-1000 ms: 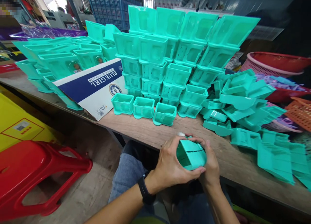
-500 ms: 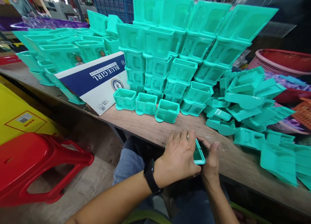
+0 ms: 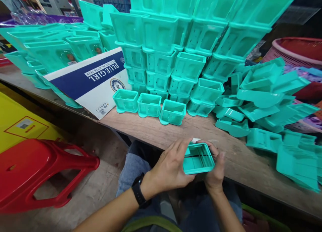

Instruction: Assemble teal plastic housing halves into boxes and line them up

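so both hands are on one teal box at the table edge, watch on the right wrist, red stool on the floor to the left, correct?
Not quite: the head view shows the black watch on the left wrist, not the right. The rest stands: the left hand and right hand hold one teal box at the edge of the wooden table, and the red stool is on the floor to the left.

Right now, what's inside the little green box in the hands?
The green box, held by the left hand and right hand, shows only ribs and a dark slot inside. Its underside is hidden by the fingers.
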